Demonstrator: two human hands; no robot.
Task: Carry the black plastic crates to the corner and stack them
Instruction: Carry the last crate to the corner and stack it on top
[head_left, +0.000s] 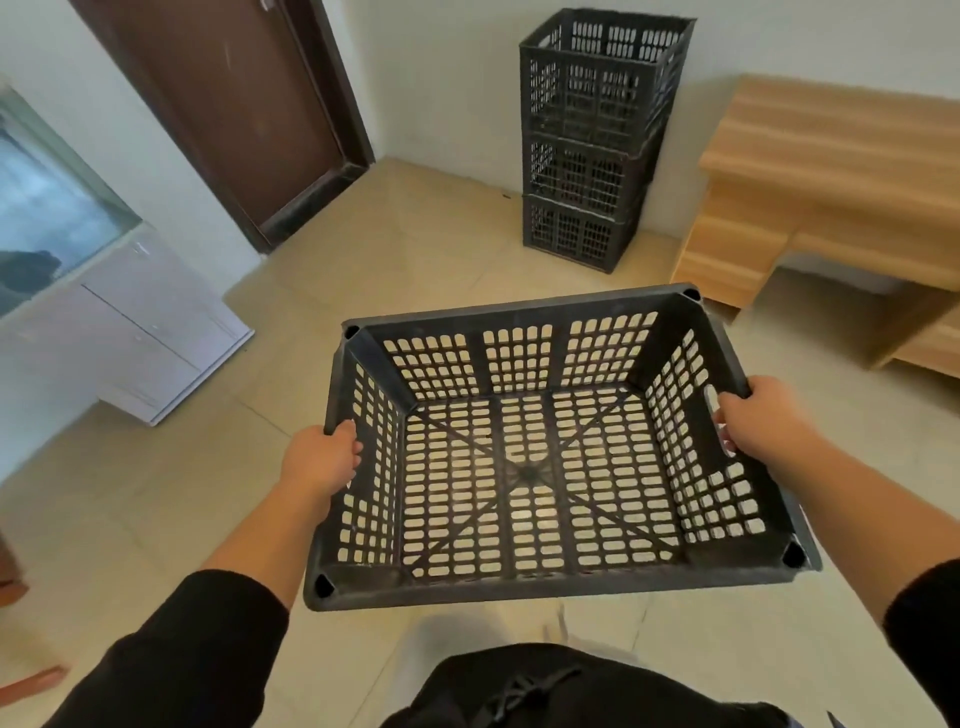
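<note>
An empty black plastic crate (545, 577) with slotted walls and floor hangs in front of me, held level above the tiled floor. My left hand (319, 462) grips its left end rim. My right hand (763, 421) holds the right end at the handle slot. Ahead, against the far wall, stands a stack of three black crates (592, 135), one on top of another, with the top one open upward.
A dark brown door (228, 109) is at the back left. A white cabinet (150, 332) stands at the left on the floor. A light wooden desk (831, 187) sits right of the stack. Beige tiled floor (415, 249) lies between me and the stack.
</note>
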